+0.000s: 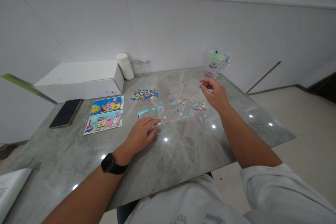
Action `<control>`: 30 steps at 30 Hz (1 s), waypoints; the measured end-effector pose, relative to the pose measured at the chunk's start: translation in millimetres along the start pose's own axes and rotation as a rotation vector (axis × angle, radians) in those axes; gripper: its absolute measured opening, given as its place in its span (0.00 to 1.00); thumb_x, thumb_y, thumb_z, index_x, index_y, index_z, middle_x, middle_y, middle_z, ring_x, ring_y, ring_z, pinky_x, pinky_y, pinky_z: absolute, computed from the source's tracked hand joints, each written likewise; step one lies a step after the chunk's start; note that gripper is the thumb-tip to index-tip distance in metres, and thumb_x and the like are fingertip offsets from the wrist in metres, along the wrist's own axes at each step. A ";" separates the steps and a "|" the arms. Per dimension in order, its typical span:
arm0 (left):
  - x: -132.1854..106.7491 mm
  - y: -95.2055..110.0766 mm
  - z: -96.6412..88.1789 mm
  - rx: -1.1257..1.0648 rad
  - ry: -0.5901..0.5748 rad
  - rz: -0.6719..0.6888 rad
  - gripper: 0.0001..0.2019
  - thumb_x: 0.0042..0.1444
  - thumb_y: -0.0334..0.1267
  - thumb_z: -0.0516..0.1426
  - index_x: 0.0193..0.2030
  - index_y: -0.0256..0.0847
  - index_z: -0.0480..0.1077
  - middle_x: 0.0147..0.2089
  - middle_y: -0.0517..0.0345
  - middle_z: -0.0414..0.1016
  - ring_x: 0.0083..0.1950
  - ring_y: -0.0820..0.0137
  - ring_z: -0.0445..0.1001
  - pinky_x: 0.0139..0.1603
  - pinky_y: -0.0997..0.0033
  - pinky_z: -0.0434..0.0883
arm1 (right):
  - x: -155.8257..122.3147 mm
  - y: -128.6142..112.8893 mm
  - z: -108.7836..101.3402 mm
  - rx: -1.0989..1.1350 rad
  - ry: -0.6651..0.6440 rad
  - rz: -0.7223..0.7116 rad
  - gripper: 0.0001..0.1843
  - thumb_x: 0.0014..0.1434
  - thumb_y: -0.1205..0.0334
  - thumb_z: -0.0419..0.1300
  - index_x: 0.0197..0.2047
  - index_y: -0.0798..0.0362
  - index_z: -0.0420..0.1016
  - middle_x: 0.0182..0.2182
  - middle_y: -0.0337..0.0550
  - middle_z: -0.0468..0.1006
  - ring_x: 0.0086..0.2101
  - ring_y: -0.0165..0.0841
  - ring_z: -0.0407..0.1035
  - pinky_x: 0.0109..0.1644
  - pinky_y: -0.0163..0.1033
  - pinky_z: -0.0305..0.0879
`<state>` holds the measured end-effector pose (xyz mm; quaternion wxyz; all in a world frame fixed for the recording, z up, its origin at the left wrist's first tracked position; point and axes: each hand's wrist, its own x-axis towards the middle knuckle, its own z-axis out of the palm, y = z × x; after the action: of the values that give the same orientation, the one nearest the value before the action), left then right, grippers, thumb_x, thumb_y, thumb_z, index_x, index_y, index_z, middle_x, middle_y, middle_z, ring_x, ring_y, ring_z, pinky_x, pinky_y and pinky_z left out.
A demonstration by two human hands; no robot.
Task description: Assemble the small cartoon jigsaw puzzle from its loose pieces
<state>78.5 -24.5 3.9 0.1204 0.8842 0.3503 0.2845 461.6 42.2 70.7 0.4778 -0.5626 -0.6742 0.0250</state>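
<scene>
Head view. Jigsaw pieces (197, 107), small, brightly printed, laid in several groups on a grey marbled table (183, 154). Item: pile (145, 94), chiefly blue and yellow, heaped towards the far side. Item: loose pieces (195, 110), pink, pale blue and white, spread right of centre. Item: angled joined section (142, 113), turquoise, set just beyond the left hand (140, 133); near it, a single turquoise piece (153, 109) and a small joined section (160, 108) are placed. Item: joined strip (165, 119), multicoloured, touched at its left end by the left hand, whose fingers are extended and unclenched. The right hand (215, 95) is held above the table's right side, fingers curled; whether a piece is gripped cannot be told. Printed cartoon pictures (105, 116), two, laid left of the pieces. Containers: clear plastic bag (214, 65), by which a green-topped article (218, 56) and something pink (210, 73) are enclosed; white box (78, 73), closed, contents hidden; white bottle (125, 67), stood just beside the box's right end, contents hidden; two clear vessels (145, 66), stood beside the bottle
</scene>
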 end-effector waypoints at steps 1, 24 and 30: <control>0.4 0.0 1.0 -0.006 0.000 -0.002 0.16 0.74 0.41 0.53 0.61 0.42 0.76 0.53 0.49 0.81 0.54 0.60 0.78 0.59 0.55 0.74 | -6.1 10.9 -2.9 -0.056 -0.021 0.010 0.14 0.63 0.59 0.61 0.50 0.49 0.81 0.38 0.44 0.85 0.39 0.38 0.78 0.51 0.46 0.73; 2.4 -5.8 3.0 -0.057 -0.042 -0.075 0.17 0.76 0.44 0.50 0.59 0.43 0.77 0.51 0.51 0.82 0.54 0.61 0.79 0.58 0.58 0.74 | -45.0 67.9 3.3 -0.116 -0.732 -0.098 0.19 0.57 0.74 0.60 0.42 0.47 0.89 0.40 0.44 0.83 0.40 0.34 0.76 0.47 0.37 0.69; 2.1 -5.3 2.1 -0.055 -0.037 -0.083 0.16 0.75 0.44 0.51 0.59 0.43 0.76 0.52 0.51 0.82 0.54 0.61 0.78 0.59 0.57 0.74 | -45.4 69.2 -0.7 -0.144 -0.773 -0.094 0.20 0.54 0.77 0.59 0.34 0.47 0.89 0.39 0.43 0.83 0.40 0.35 0.77 0.49 0.38 0.70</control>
<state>78.1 -19.3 0.9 0.1630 0.8705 0.3764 0.2722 508.9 31.7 3.6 0.1489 -0.5123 -0.8294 0.1655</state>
